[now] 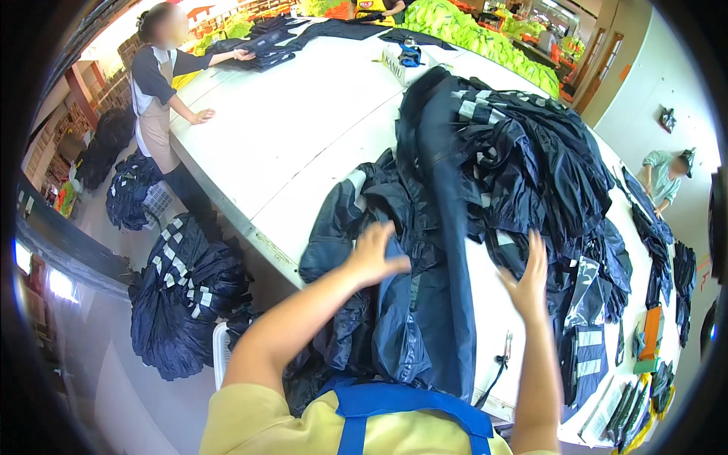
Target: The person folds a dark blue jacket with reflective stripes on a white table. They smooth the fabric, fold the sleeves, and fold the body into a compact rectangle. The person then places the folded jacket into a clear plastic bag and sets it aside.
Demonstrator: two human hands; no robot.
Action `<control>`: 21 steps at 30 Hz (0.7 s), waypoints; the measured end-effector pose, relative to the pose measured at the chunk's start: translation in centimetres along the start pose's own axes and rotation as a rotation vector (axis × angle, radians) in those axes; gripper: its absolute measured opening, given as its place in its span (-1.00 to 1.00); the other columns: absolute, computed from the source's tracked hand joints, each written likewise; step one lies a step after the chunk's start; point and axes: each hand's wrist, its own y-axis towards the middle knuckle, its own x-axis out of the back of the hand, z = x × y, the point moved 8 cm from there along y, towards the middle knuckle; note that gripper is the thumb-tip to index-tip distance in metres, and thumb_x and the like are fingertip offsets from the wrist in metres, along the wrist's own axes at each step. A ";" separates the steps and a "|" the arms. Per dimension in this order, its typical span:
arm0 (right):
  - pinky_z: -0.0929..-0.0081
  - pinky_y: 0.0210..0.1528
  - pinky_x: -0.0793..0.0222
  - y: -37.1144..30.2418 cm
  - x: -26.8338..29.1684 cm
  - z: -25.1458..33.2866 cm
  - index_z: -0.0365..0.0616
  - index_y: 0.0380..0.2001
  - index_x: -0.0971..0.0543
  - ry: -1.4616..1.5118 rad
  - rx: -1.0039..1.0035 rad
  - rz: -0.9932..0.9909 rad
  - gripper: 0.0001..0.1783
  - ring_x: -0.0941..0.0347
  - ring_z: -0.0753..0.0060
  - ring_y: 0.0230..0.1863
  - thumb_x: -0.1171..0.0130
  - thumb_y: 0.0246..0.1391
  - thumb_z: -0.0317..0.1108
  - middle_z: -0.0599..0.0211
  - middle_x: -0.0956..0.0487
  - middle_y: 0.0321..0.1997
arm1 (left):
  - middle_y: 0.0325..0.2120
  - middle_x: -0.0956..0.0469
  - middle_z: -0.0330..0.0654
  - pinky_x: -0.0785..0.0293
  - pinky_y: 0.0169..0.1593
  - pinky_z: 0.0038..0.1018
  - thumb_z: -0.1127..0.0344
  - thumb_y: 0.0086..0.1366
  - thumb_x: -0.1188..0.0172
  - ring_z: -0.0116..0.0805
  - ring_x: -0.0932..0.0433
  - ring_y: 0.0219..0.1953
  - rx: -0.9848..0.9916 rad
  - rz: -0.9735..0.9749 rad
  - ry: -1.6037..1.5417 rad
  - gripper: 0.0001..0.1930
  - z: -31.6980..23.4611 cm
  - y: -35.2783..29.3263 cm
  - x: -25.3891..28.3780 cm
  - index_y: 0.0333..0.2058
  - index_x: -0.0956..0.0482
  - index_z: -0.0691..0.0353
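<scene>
My left hand (373,255), fingers spread, is over a dark navy garment (398,337) of thin, slightly shiny cloth that runs down to my apron. Whether the palm touches the cloth, I cannot tell. A long upright fold of dark cloth (447,250) beside it is smeared by motion. My right hand (529,280) is also open, above the white table (485,303), at the near edge of a large heap of dark garments (531,174) with pale grey strips. Nothing shows in either hand.
A small tool with a black cord (503,360) lies near the table's front edge. Folded dark pieces (588,364) sit at right. On the floor at left is a bundle of dark garments (186,296). Two people (155,91) (666,174) stand at the table's sides. Yellow-green garments (478,42) line the far side.
</scene>
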 end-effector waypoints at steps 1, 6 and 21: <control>0.10 0.38 0.08 -6.1 -3.9 -4.9 -0.21 0.35 0.12 -0.059 -0.358 0.145 0.24 0.04 -0.17 0.38 -0.48 -0.27 -0.17 -0.18 -0.06 0.36 | 0.29 0.01 0.24 -0.06 0.29 -0.08 -0.24 -0.12 -0.37 0.21 -0.05 0.29 0.091 0.206 0.039 0.13 -0.7 -2.4 -3.3 0.33 0.04 0.11; 0.20 0.27 -0.16 -19.8 -15.0 1.3 -0.26 0.35 0.16 0.312 -0.626 0.424 0.14 -0.23 -0.14 0.25 -0.38 -0.13 -0.22 -0.31 -0.25 0.22 | 0.04 -0.35 0.04 -0.33 0.08 -0.14 0.00 -0.09 -0.41 0.05 -0.36 0.08 0.312 0.185 0.178 -0.11 3.5 -6.1 -6.4 0.22 -0.21 0.08; 0.44 -0.30 -0.37 17.5 14.9 -14.6 -0.26 -0.12 -0.54 0.151 -0.423 -0.534 -0.67 -0.41 0.34 -0.39 0.16 0.14 -0.43 0.12 -0.54 -0.35 | -0.15 -0.50 -0.13 -0.43 -0.04 -0.56 0.72 -0.17 0.20 -0.36 -0.49 -0.13 0.400 -0.238 -1.043 -0.37 10.5 -4.7 12.2 -0.02 -0.45 0.30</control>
